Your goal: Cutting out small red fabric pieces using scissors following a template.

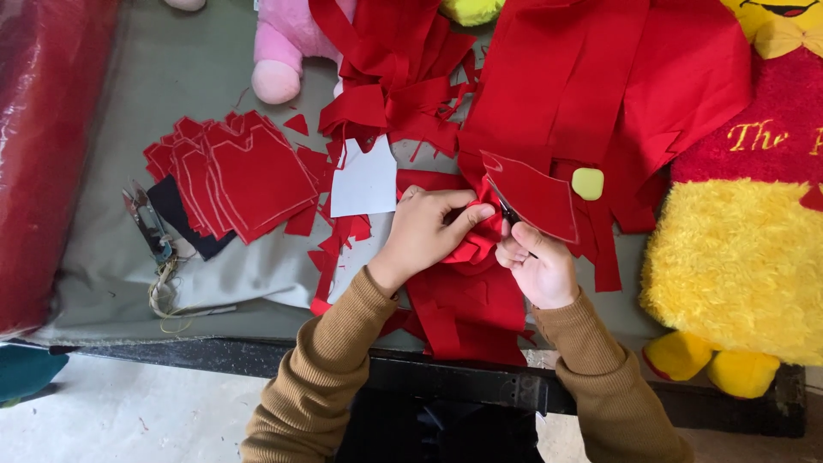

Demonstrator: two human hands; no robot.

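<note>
I see the red felt [467,257] bunched at the near middle of the grey-green table [111,257], held between both hands. My left hand [429,231] presses down on the bunched cloth, fingers curled over it and thumb stretched right. My right hand [538,266] is closed around small scissors [507,213], whose dark blades poke out toward a marked red piece [536,195] with a pale chalk outline just beyond the fingers. I cannot tell whether the blades are parted.

A yellow-green chalk block [588,183] lies on the felt just right of that piece. A white paper template [364,182] sits just left of my left hand. Farther left, a stack of cut red shapes [244,176] fans out over a dark scrap, and thread snips [147,219] lie near it with a tangle of cord.

No containers show. At the far edge, a pink plush toy [287,43] is cut off. On the right, a yellow and red plush bear [746,240] is only partly in frame. A red roll [43,154] fills the left edge.
</note>
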